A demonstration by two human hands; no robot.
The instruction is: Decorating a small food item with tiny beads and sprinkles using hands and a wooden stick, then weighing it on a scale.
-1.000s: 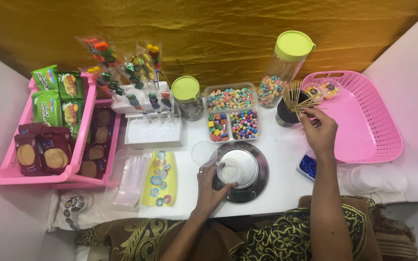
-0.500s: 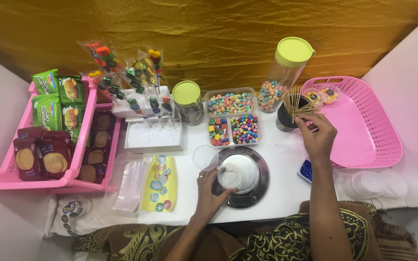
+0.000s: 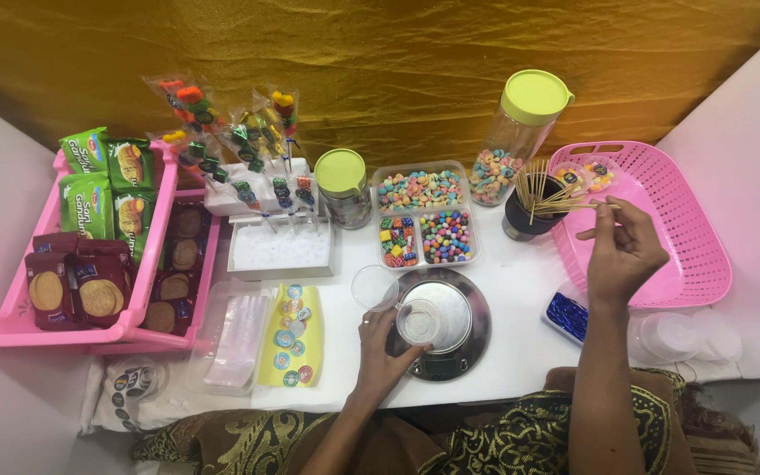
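Left hand (image 3: 378, 352) wrapped around a small clear plastic cup (image 3: 418, 321) resting on the round silver kitchen scale (image 3: 443, 321). Right hand (image 3: 622, 251) raised over the pink plastic mesh basket (image 3: 679, 229), fingertips pinched on a thin wooden skewer (image 3: 584, 207) drawn from the dark cup of sticks (image 3: 528, 215); probably one stick, hard to count. Skewer light, stiff, snappable, best pinched mid-shaft. Cup featherlight, slippery, easily crushed; best held gently by its wall.
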